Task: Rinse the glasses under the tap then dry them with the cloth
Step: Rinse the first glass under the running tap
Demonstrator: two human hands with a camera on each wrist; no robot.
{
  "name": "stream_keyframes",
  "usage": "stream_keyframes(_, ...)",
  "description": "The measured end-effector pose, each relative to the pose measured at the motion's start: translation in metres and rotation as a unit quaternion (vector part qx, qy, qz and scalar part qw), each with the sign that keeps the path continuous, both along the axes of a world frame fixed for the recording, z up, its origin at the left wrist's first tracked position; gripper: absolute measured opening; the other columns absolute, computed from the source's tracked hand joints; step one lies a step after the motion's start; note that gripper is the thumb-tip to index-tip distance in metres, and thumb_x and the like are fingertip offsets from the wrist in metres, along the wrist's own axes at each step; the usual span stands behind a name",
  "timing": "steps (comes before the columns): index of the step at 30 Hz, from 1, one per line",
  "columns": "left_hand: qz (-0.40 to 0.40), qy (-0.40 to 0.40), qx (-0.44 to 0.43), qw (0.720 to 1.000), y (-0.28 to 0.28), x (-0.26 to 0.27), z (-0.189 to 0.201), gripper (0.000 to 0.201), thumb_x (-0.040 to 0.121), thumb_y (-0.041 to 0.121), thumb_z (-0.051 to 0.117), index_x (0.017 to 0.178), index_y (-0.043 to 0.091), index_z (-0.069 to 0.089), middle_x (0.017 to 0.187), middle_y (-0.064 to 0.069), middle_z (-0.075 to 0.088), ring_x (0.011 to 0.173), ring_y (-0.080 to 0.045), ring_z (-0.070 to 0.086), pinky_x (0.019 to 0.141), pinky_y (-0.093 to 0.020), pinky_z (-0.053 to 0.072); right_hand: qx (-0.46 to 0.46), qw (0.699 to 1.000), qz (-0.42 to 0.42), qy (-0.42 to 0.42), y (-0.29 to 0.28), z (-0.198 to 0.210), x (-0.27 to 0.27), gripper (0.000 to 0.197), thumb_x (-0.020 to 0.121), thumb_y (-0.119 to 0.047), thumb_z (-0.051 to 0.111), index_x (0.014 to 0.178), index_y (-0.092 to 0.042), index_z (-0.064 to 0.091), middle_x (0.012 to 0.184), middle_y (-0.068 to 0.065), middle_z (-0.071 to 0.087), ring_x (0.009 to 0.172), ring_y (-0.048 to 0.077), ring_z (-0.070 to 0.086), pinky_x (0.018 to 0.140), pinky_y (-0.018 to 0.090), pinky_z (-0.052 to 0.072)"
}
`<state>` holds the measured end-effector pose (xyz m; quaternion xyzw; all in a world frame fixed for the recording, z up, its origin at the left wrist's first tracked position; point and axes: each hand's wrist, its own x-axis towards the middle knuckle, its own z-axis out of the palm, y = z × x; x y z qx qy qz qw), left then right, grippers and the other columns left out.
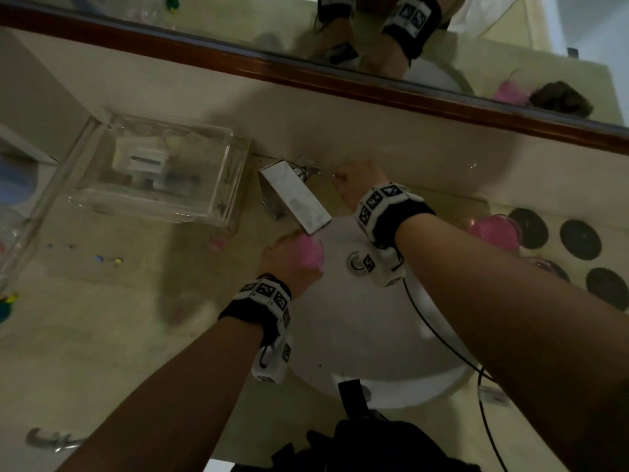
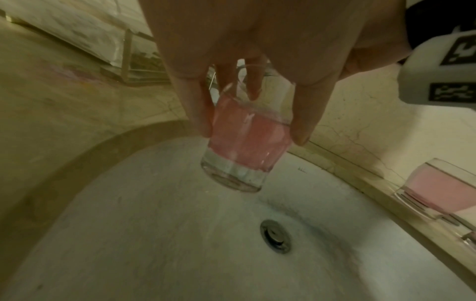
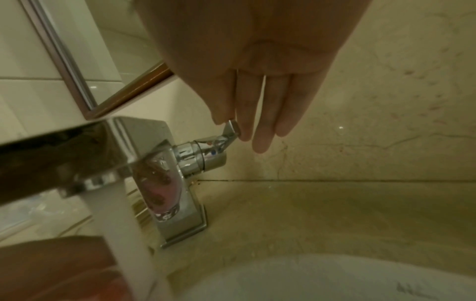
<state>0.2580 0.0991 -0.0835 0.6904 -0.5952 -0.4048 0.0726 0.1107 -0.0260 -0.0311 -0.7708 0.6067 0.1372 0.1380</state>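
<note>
My left hand (image 1: 293, 258) grips a pink-tinted glass (image 1: 310, 252) from above and holds it over the white basin (image 1: 357, 335), just under the chrome tap spout (image 1: 296, 199). In the left wrist view the fingers (image 2: 306, 122) wrap round the glass (image 2: 247, 146), whose thick clear base points down. My right hand (image 1: 343, 180) is at the back of the tap, where thumb and forefinger pinch the small lever (image 3: 233, 127). A pale stream of water (image 3: 123, 228) falls from the spout (image 3: 64, 150). A second pink glass (image 1: 493, 233) (image 2: 432, 189) stands on the counter to the right.
A clear glass tray (image 1: 153, 172) sits on the beige counter left of the tap. Dark round coasters (image 1: 578, 240) lie at the far right. The drain (image 1: 357, 262) is in the basin's middle. A wood-framed mirror (image 1: 306, 73) runs along the back wall.
</note>
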Motion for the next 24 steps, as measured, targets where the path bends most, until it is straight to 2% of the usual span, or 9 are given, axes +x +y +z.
stream_keyframes(2,-0.004,-0.01,0.012,1.0,-0.001,-0.002,0.0,0.062,0.079,0.03,0.075,0.132,0.013,0.05,0.131,-0.011,0.055,0.121,-0.032,0.051,0.103,-0.042,0.041,0.003,0.999,-0.018,-0.031,0.0,0.002,0.002,0.036,0.102,-0.02,0.033,0.129,-0.015,0.056,0.124,0.009,0.06,0.108,0.026,0.057,0.091,0.033,0.047)
stream_keyframes(4,-0.004,-0.008,0.033,0.999,-0.002,-0.004,-0.001,0.065,0.081,0.025,0.074,0.136,0.009,0.044,0.136,-0.013,0.049,0.126,-0.032,0.047,0.107,-0.042,0.037,0.007,0.998,-0.031,-0.047,0.001,0.004,0.003,0.035,0.102,-0.02,0.034,0.129,-0.017,0.057,0.122,0.008,0.06,0.107,0.026,0.057,0.089,0.032,0.048)
stream_keyframes(7,-0.009,-0.02,0.037,0.999,-0.003,-0.003,-0.005,0.066,0.082,0.027,0.072,0.138,0.011,0.042,0.14,-0.012,0.047,0.13,-0.031,0.044,0.109,-0.041,0.035,0.012,0.997,-0.054,-0.061,0.004,0.007,0.005,0.034,0.101,-0.02,0.036,0.125,-0.014,0.059,0.117,0.009,0.062,0.103,0.026,0.059,0.088,0.034,0.049)
stream_keyframes(10,-0.001,-0.025,0.057,0.998,-0.003,-0.006,-0.002,0.072,0.079,0.03,0.071,0.138,0.006,0.04,0.141,-0.014,0.045,0.131,-0.03,0.042,0.11,-0.04,0.033,0.008,0.997,-0.052,-0.059,0.004,0.007,0.005,0.033,0.101,-0.02,0.036,0.124,-0.014,0.06,0.114,0.009,0.063,0.099,0.025,0.06,0.087,0.035,0.051)
stream_keyframes(11,0.009,-0.017,0.053,0.998,-0.004,-0.007,-0.002,0.073,0.077,0.031,0.071,0.138,0.006,0.04,0.141,-0.014,0.045,0.13,-0.03,0.043,0.11,-0.041,0.034,0.013,0.997,-0.057,-0.058,0.005,0.008,0.005,0.033,0.101,-0.02,0.036,0.124,-0.014,0.06,0.113,0.009,0.064,0.099,0.025,0.06,0.086,0.034,0.051)
stream_keyframes(14,-0.002,-0.042,0.032,0.999,-0.005,-0.008,-0.002,0.059,0.083,0.027,0.07,0.133,0.01,0.044,0.133,-0.01,0.051,0.123,-0.03,0.049,0.105,-0.041,0.039,0.013,0.996,-0.055,-0.064,0.006,0.007,0.005,0.033,0.1,-0.018,0.038,0.123,-0.013,0.06,0.114,0.009,0.064,0.098,0.025,0.06,0.084,0.033,0.051)
stream_keyframes(18,-0.018,-0.054,0.045,0.997,-0.007,-0.01,-0.002,0.061,0.077,0.033,0.073,0.13,0.016,0.046,0.13,-0.006,0.051,0.12,-0.027,0.051,0.102,-0.041,0.042,0.015,0.997,-0.042,-0.064,0.007,0.006,0.003,0.034,0.1,-0.016,0.037,0.125,-0.013,0.059,0.112,0.01,0.064,0.095,0.024,0.06,0.079,0.029,0.049)
stream_keyframes(21,-0.036,-0.061,0.028,0.997,-0.007,-0.011,-0.001,0.054,0.074,0.037,0.069,0.122,0.02,0.051,0.125,-0.002,0.055,0.108,-0.024,0.054,0.093,-0.037,0.047,0.021,0.998,-0.034,-0.054,0.007,0.007,0.004,0.033,0.1,-0.017,0.035,0.123,-0.011,0.059,0.11,0.01,0.064,0.088,0.022,0.057,0.072,0.027,0.044)
stream_keyframes(24,-0.034,-0.052,0.04,0.997,-0.007,-0.012,0.002,0.057,0.079,0.031,0.07,0.129,0.016,0.047,0.128,-0.003,0.053,0.113,-0.024,0.053,0.097,-0.037,0.045,0.01,0.997,-0.041,-0.059,0.009,0.008,0.004,0.033,0.1,-0.017,0.035,0.122,-0.01,0.06,0.112,0.009,0.064,0.084,0.02,0.054,0.073,0.029,0.045)
